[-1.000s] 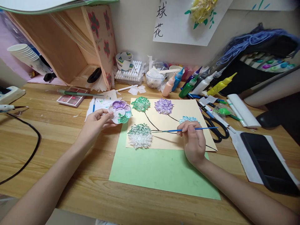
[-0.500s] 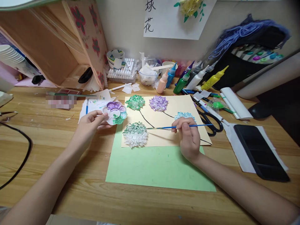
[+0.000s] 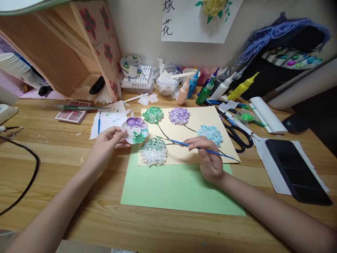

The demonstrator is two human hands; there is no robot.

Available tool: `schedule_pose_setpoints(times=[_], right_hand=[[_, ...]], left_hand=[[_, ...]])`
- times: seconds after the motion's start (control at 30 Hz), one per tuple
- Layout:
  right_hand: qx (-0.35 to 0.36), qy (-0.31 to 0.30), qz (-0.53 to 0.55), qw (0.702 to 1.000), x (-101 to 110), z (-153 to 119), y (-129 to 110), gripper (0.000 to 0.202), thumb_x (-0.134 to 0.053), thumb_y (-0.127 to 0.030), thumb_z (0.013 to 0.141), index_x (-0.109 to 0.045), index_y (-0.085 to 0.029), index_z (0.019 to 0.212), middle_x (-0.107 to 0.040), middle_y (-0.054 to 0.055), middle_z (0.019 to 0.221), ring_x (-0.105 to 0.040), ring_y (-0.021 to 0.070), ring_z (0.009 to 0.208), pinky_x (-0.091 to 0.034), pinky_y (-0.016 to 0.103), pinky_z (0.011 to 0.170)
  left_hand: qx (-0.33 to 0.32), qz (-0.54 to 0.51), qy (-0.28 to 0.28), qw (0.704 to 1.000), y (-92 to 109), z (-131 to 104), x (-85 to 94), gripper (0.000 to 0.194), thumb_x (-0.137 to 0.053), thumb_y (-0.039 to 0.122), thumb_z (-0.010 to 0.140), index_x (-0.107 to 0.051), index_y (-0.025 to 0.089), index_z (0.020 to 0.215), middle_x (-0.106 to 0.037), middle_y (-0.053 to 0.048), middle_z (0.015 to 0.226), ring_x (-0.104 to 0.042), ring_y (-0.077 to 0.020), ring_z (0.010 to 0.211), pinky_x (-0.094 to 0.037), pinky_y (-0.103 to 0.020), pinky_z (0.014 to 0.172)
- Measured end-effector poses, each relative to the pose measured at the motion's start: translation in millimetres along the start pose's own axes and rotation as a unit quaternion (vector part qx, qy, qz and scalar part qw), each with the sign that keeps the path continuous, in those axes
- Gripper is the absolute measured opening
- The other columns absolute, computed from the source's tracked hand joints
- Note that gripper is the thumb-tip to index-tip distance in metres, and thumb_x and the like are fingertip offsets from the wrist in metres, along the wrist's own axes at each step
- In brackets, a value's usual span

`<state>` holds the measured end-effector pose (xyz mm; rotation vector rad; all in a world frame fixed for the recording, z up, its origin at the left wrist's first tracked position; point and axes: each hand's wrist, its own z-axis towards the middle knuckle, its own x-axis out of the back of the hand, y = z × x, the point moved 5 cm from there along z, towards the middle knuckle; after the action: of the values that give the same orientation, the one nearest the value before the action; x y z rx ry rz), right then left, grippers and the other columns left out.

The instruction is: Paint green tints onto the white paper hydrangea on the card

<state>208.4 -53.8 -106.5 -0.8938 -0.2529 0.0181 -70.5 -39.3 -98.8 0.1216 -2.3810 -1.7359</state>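
In my left hand (image 3: 112, 138), closed on its edge, is a flower-shaped paint palette (image 3: 135, 130) with purple, blue and green paint in its wells. My right hand (image 3: 206, 154) grips a blue paintbrush (image 3: 181, 143), its tip pointing left just above a paper flower (image 3: 153, 151) that is green on top and white below. That flower sits on a cream sheet (image 3: 184, 158) beside a green flower (image 3: 152, 115), a purple flower (image 3: 179, 115) and a light blue flower (image 3: 210, 135). Dark stem lines run between them. A light green sheet (image 3: 181, 189) lies underneath.
Behind the sheets stand paint bottles, among them a green bottle (image 3: 205, 93) and a yellow bottle (image 3: 242, 87). Black scissors (image 3: 238, 138) and a black phone-like slab (image 3: 297, 172) lie to the right. A second brush (image 3: 99, 123) rests on white paper at left.
The brush has tilted, its tip rising from the green and white flower while its handle end dropped. My left hand and the palette have shifted slightly right; the light blue flower shows more fully.
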Motion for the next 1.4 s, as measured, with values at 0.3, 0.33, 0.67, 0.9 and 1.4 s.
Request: schedule_pose_setpoints(times=[0.3, 0.33, 0.67, 0.9, 1.4], right_hand=[[0.041, -0.148, -0.045, 0.987, -17, 0, -10, 0.032, -0.038, -0.020, 0.095, -0.056, -0.028, 0.120, -0.069, 0.004, 0.106, -0.058, 0.0182, 0.103, -0.049, 0.034, 0.084], [0.038, -0.147, -0.048, 0.987, -17, 0, -10, 0.033, -0.038, -0.020, 0.095, -0.056, -0.028, 0.120, -0.069, 0.004, 0.106, -0.059, 0.0185, 0.103, -0.049, 0.034, 0.084], [0.011, -0.158, -0.040, 0.987, -18, -3, -6, 0.032, -0.038, -0.021, 0.094, -0.058, -0.028, 0.118, -0.068, 0.006, 0.106, -0.060, 0.0204, 0.102, -0.050, 0.037, 0.083], [-0.110, 0.170, 0.086, 0.976, 14, 2, 13, 0.020, -0.044, -0.029, 0.091, -0.060, -0.023, 0.081, -0.061, 0.004, 0.076, -0.060, 0.0187, 0.070, -0.042, 0.033, 0.060], [-0.130, 0.121, 0.042, 0.983, 11, 3, 18, 0.026, -0.041, -0.034, 0.095, -0.056, -0.021, 0.079, -0.056, 0.001, 0.073, -0.056, 0.0125, 0.064, -0.043, 0.028, 0.059]], left_hand=[[-0.010, 0.002, -0.037, 0.999, 6, -15, -15.5, 0.030, -0.076, 0.041, 0.067, -0.059, 0.018, 0.076, -0.062, 0.003, 0.069, -0.062, -0.0104, 0.061, -0.056, -0.022, 0.063], [-0.011, 0.002, -0.039, 0.999, 5, -15, -15.8, 0.030, -0.076, 0.041, 0.067, -0.059, 0.018, 0.076, -0.062, 0.003, 0.068, -0.062, -0.0105, 0.061, -0.056, -0.022, 0.063], [-0.015, 0.001, -0.047, 0.999, 4, -15, -17.4, 0.029, -0.075, 0.042, 0.067, -0.058, 0.019, 0.076, -0.063, 0.003, 0.068, -0.063, -0.0114, 0.063, -0.056, -0.022, 0.063], [-0.019, 0.006, -0.004, 1.000, 5, -9, -6.8, 0.031, -0.075, 0.042, 0.067, -0.058, 0.017, 0.077, -0.062, 0.003, 0.069, -0.063, -0.0110, 0.061, -0.056, -0.023, 0.065], [-0.032, 0.006, 0.031, 0.999, 7, -2, 5.3, 0.024, -0.076, 0.036, 0.070, -0.061, 0.017, 0.076, -0.060, 0.004, 0.071, -0.061, -0.0081, 0.065, -0.056, -0.019, 0.067]])
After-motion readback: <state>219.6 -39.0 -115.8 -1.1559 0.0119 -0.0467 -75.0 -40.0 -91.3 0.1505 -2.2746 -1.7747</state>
